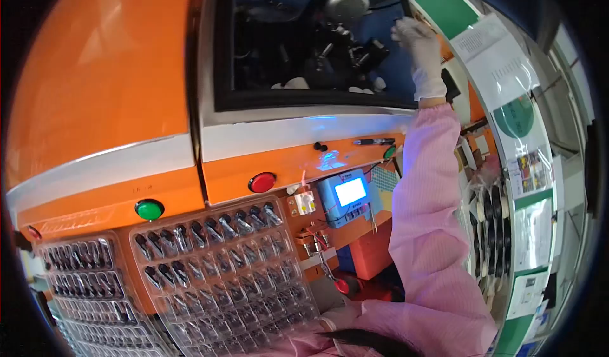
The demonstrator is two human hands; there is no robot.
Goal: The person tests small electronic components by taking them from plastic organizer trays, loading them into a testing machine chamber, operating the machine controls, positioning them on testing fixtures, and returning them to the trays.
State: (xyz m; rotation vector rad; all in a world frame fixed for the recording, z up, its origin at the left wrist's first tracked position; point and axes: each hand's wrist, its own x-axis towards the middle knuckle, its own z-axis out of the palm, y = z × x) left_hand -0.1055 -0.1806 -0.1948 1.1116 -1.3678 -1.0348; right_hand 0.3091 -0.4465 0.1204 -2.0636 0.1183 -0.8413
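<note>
My right hand (pixel 419 39), in a white glove and pink sleeve, is raised to the right side of the machine's dark opening (pixel 304 98). Its fingers are curled together at the tips; whatever they hold is too small to make out. Left of it, inside the opening, sit a round silver part (pixel 347 5) and dark metal fixtures (pixel 368 53). My left hand (pixel 341 317), also gloved, is low at the bottom, near a red-knobbed toggle clamp (pixel 341 286). Its fingers are hidden.
Clear plastic trays (pixel 222 274) of small dark parts stand at lower left, with another tray (pixel 85 274) beside them. On the orange front are a green button (pixel 149 210), a red button (pixel 262 182) and a pen (pixel 374 142). A lit display box (pixel 350 193) sits below.
</note>
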